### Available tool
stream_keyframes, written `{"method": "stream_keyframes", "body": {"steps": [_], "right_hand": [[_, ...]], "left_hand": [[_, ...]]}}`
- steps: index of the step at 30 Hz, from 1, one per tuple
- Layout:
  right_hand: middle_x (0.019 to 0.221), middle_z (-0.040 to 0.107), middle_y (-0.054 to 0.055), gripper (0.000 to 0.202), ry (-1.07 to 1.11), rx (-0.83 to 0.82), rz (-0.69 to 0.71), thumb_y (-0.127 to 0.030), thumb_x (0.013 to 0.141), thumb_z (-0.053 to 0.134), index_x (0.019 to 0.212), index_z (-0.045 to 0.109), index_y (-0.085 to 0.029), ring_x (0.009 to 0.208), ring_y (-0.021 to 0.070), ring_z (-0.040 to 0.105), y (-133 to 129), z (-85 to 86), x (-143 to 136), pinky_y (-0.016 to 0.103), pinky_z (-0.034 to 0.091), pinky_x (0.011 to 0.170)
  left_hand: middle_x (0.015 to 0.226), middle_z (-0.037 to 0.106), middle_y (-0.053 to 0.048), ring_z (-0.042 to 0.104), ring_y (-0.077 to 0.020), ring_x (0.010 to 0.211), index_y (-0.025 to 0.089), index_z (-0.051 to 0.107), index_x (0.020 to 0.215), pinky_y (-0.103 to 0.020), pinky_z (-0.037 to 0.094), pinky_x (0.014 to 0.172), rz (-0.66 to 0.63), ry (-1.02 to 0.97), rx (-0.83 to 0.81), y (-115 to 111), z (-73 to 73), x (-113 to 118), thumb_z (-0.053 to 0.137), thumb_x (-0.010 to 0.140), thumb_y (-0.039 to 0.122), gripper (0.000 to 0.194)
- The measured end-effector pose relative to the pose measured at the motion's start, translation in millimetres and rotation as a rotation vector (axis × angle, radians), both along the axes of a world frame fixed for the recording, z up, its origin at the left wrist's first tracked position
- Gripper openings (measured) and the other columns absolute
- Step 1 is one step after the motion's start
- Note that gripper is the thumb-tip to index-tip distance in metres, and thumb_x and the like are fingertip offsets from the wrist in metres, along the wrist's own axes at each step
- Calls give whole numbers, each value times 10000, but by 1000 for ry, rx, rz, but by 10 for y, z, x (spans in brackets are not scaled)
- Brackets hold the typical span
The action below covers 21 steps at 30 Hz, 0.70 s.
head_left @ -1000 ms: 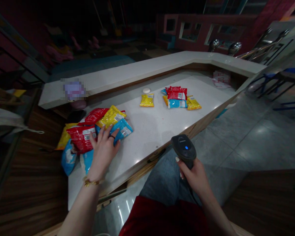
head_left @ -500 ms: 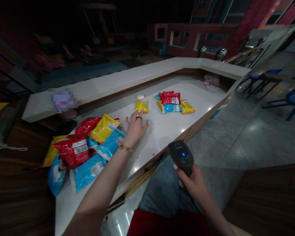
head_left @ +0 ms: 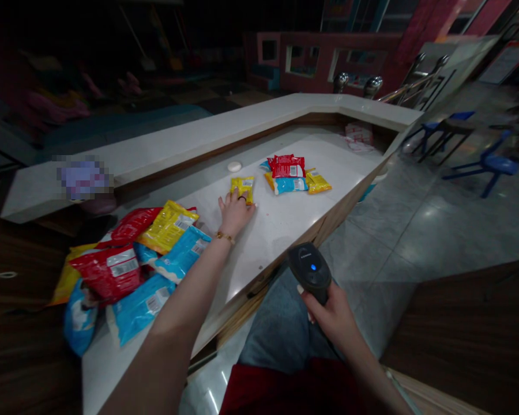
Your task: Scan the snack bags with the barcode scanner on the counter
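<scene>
My right hand is wrapped around the handle of a black barcode scanner with a lit blue dot, held over my lap. My left hand reaches across the white counter, fingers apart, their tips on the near part of a small yellow snack bag with its barcode facing up. Left of that arm lies a heap of snack bags: a red bag, a yellow bag, a blue bag and several others. Farther right sits a smaller pile with a red bag on top.
A round white object lies behind the small yellow bag. The raised ledge runs along the counter's far side, with a blurred-out item at its left end. Blue chairs stand on the tiled floor at right.
My left hand has come down onto the small yellow bag, its fingertips now over it. The whole view has shifted slightly; the scanner stays in my right hand.
</scene>
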State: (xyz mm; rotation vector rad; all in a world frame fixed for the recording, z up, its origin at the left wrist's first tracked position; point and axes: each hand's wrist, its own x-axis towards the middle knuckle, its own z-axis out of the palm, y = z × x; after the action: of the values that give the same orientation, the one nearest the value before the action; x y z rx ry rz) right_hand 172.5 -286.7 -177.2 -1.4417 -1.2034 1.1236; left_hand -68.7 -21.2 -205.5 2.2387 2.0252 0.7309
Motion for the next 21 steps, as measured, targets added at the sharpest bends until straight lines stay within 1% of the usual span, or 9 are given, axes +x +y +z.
{"method": "stream_keyframes", "body": {"steps": [3, 6, 9, 12, 16, 18, 21], "right_hand": [[521, 561, -54, 190, -17, 17, 13, -413, 839, 712, 839, 607, -255, 417, 172, 552, -4, -16, -11, 243, 438, 415], [527, 570, -51, 183, -39, 25, 16, -411, 849, 708, 870, 631, -246, 425, 171, 545, -12, -20, -31, 236, 438, 415], [535, 584, -42, 183, -55, 46, 20, -416, 840, 707, 861, 639, -247, 444, 176, 558, -20, -4, -52, 230, 444, 417], [525, 581, -40, 178, -61, 51, 26, -419, 834, 704, 851, 638, -255, 465, 190, 582, -25, 21, -61, 228, 447, 415], [523, 570, -40, 176, -75, 32, 32, -427, 831, 685, 859, 638, -260, 478, 197, 593, -21, 32, -60, 230, 438, 416], [536, 571, -43, 177, -67, 23, 29, -423, 830, 677, 876, 637, -257, 463, 189, 578, -14, 29, -66, 234, 436, 417], [553, 567, -51, 180, -40, 17, 34, -421, 834, 667, 882, 625, -253, 440, 175, 552, -3, 34, -86, 240, 441, 422]], "left_hand": [[1644, 559, -201, 494, -428, 1517, 211, 689, 1452, -759, 246, 1305, -92, 41, -11, -384, 13, 36, 623, 984, 415, 515], [1582, 615, -173, 546, -363, 1480, 213, 658, 1478, -681, 245, 1346, -184, 28, -11, -736, 39, 76, 625, 1002, 376, 505], [1544, 633, -162, 569, -342, 1458, 216, 599, 1529, -656, 266, 1345, -217, -15, -6, -951, 40, 111, 656, 984, 334, 561], [1581, 589, -183, 541, -348, 1492, 212, 560, 1563, -643, 283, 1336, -230, -35, 3, -1011, -4, 132, 695, 962, 334, 628], [1687, 480, -238, 447, -391, 1579, 192, 498, 1620, -693, 238, 1334, -191, -35, -12, -967, -86, 134, 703, 976, 409, 710], [1679, 489, -254, 449, -401, 1578, 165, 491, 1628, -700, 234, 1333, -156, -30, -44, -946, -99, 133, 698, 982, 426, 727], [1635, 544, -241, 486, -389, 1549, 152, 511, 1620, -673, 235, 1342, -143, -22, -80, -945, -65, 136, 708, 975, 394, 717]]}}
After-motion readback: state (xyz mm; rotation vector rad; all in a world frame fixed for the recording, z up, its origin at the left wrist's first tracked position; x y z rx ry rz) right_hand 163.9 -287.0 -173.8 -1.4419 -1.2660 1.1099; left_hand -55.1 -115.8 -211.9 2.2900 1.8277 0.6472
